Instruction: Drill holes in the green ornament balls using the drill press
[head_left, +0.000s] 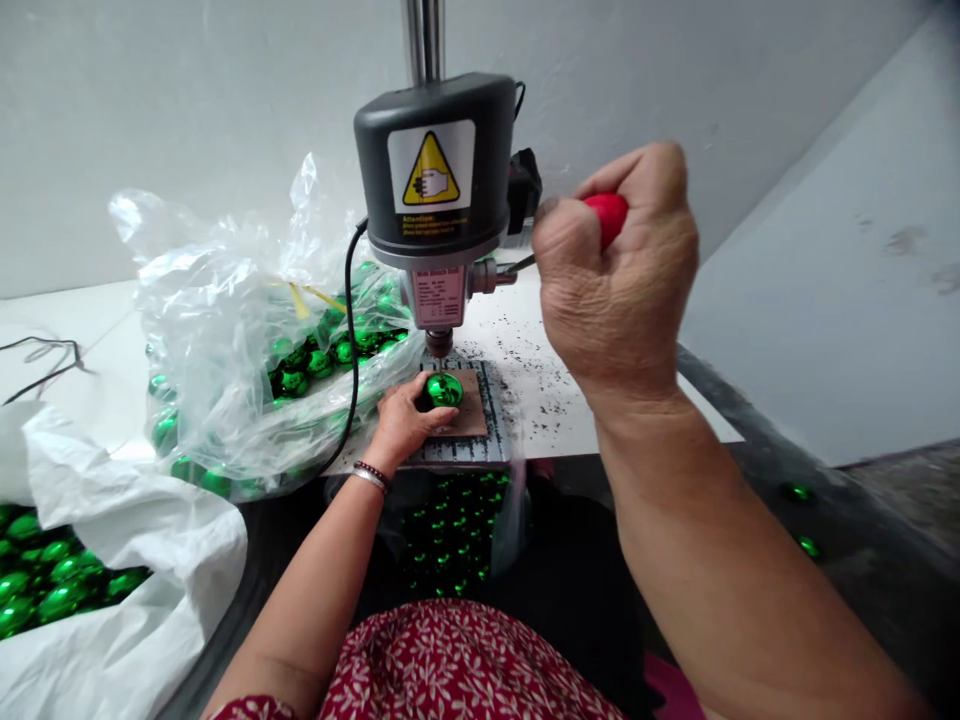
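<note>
Under the chuck of a bench drill, a shiny green ball rests on a brown board. My left hand grips the ball from its left side, thumb in front and fingers behind. The thin drill bit comes down to the top of the ball; whether it has entered cannot be made out. Raised at the right of the drill head, my right hand is wrapped round the red knob of the drill's lever.
A clear plastic bag of green balls stands left of the drill, with a black cable beside it. More balls lie in a white sack and below the table edge. Dark shavings dot the white tabletop. Two balls lie on the floor at right.
</note>
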